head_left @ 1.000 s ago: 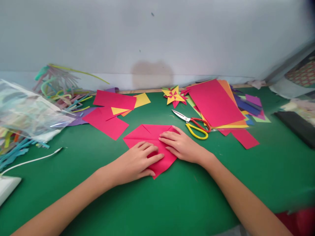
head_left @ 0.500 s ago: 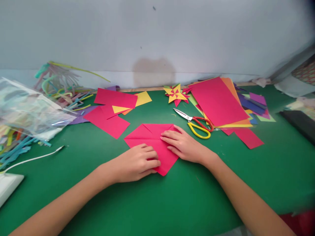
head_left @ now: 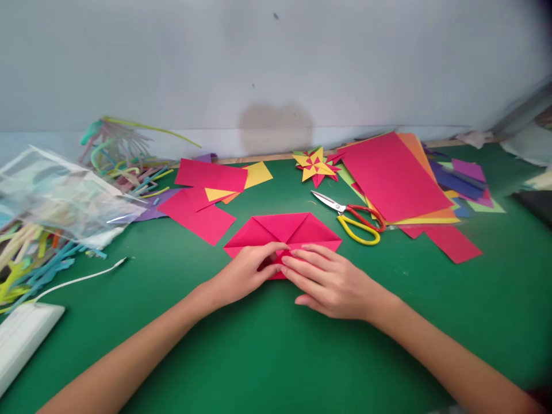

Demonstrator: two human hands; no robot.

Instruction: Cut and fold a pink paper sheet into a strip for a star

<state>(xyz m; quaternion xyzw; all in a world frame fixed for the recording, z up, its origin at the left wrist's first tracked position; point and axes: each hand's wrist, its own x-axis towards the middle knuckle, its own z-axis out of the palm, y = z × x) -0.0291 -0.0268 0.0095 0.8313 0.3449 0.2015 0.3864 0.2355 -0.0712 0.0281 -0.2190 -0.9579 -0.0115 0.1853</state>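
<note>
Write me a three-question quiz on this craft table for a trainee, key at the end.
1. Multiple choice: What are the left hand and right hand on?
a) a white cable
b) the folded red paper
c) a clear plastic bag

2. True or false: The scissors have one red handle and one yellow handle.

3. Short answer: Which lies farther from the hands, the scissors or the paper star?

Key:
1. b
2. True
3. The paper star
</note>
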